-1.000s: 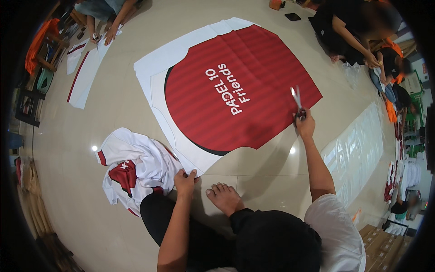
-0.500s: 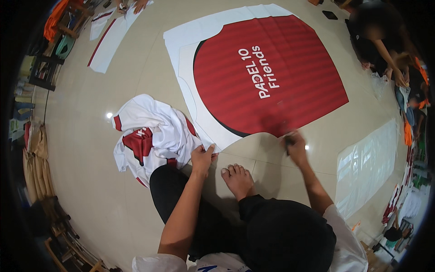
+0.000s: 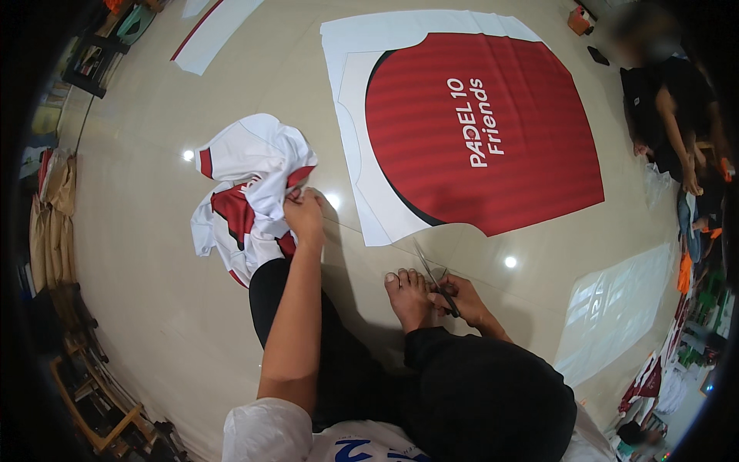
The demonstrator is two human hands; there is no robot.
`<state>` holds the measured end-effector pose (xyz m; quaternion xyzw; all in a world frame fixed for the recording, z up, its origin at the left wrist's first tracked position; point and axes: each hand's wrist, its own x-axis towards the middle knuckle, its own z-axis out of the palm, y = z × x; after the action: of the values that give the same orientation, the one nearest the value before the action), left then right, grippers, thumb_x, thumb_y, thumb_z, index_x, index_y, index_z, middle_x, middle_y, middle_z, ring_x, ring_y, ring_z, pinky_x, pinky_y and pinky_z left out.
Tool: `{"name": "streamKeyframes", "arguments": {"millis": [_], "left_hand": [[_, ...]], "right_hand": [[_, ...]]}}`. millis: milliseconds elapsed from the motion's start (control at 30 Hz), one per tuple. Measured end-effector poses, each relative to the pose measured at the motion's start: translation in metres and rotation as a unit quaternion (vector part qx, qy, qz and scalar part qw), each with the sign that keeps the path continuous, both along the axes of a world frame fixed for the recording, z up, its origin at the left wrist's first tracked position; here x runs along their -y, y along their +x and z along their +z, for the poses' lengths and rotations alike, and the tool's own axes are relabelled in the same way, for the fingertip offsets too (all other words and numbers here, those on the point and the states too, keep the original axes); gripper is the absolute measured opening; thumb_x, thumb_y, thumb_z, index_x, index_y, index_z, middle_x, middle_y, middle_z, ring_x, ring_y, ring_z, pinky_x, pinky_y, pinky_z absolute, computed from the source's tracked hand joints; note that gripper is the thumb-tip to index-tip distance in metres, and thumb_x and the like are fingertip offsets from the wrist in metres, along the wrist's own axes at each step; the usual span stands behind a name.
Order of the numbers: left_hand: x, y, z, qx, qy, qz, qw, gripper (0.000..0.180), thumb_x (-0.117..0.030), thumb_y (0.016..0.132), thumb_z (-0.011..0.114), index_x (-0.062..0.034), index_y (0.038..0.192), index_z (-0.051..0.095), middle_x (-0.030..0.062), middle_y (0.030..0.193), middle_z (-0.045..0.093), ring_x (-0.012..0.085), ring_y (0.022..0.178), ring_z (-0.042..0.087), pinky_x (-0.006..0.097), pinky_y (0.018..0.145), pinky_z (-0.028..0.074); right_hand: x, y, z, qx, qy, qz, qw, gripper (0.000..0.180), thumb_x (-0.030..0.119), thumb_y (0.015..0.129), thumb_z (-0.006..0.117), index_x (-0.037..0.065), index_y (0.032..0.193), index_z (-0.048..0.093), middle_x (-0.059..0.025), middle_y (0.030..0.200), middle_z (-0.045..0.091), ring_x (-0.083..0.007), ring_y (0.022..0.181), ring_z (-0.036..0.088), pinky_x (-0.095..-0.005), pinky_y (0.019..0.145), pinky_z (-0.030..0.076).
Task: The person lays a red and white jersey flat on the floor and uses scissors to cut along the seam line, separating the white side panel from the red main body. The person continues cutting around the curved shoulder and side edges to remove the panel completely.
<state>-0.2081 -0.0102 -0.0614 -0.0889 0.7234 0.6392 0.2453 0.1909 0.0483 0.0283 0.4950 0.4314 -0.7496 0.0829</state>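
Left hand [image 3: 306,217], outstretched, seemingly pinches garment [image 3: 262,196]; right hand [image 3: 464,302] holds scissors [image 3: 439,286].

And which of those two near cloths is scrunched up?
The white-and-red fabric bundle held by the left hand; the big red-and-white fabric panel lies flat.

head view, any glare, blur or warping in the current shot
Head view: lamp glare spots the floor, one close beside the left hand; head view: whitish shine streaks the plastic sheet; head view: a co-worker's head, upper right, is blurred, while the scissors look fairly sharp; head view: fisheye distortion, with black corners.
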Motion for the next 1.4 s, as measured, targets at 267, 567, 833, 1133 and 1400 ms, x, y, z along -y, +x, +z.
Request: {"name": "streamKeyframes", "arguments": {"millis": [267,567,833,1133,1400], "left_hand": [[0.018,0.132,0.030,-0.170,-0.187,-0.325,0.911,0.045,-0.032,0.092,0.083,0.0032,0.114,0.064,0.0130,0.086,0.069,0.0255,0.078,0.068,0.042,0.075,0.055],[0.020,0.143,0.038,0.171,-0.055,-0.200,0.963,0.029,-0.028,0.102,0.074,-0.0001,0.101,0.067,0.0072,0.087,0.074,0.0159,0.076,0.070,0.032,0.068,0.053],[0.016,0.161,0.039,0.281,-0.002,-0.166,0.945,0.029,-0.029,0.103,0.076,-0.0026,0.097,0.066,0.0065,0.086,0.074,0.0098,0.071,0.063,0.025,0.064,0.049],[0.017,0.159,0.044,0.294,-0.020,-0.156,0.943,0.029,-0.029,0.102,0.077,-0.0024,0.098,0.066,0.0084,0.091,0.076,0.0111,0.076,0.067,0.026,0.068,0.051],[0.020,0.159,0.047,0.325,0.015,-0.127,0.937,0.031,-0.031,0.102,0.078,-0.0022,0.101,0.066,0.0089,0.098,0.075,0.0143,0.089,0.072,0.026,0.079,0.055]], "right_hand": [[-0.007,-0.026,-0.005,0.010,0.016,0.035,0.999,0.041,0.025,0.093,0.084,-0.002,0.116,0.064,-0.0070,0.079,0.071,-0.0146,0.065,0.068,-0.0281,0.060,0.050],[-0.003,-0.060,-0.006,-0.012,0.003,0.016,1.000,0.047,0.028,0.092,0.085,-0.005,0.117,0.064,-0.0085,0.082,0.071,-0.0147,0.066,0.068,-0.0279,0.061,0.052],[-0.006,-0.073,0.006,-0.002,0.023,0.025,0.999,0.046,0.029,0.092,0.084,-0.005,0.121,0.073,-0.0059,0.083,0.071,-0.0112,0.066,0.066,-0.0259,0.060,0.052],[-0.010,-0.074,-0.003,-0.005,0.005,0.026,1.000,0.040,0.026,0.094,0.082,-0.005,0.119,0.076,-0.0030,0.080,0.070,-0.0093,0.065,0.063,-0.0252,0.060,0.051],[-0.010,-0.080,-0.005,0.002,0.003,0.027,1.000,0.040,0.026,0.092,0.083,-0.001,0.121,0.077,-0.0039,0.084,0.071,-0.0092,0.063,0.062,-0.0248,0.058,0.050]]}}
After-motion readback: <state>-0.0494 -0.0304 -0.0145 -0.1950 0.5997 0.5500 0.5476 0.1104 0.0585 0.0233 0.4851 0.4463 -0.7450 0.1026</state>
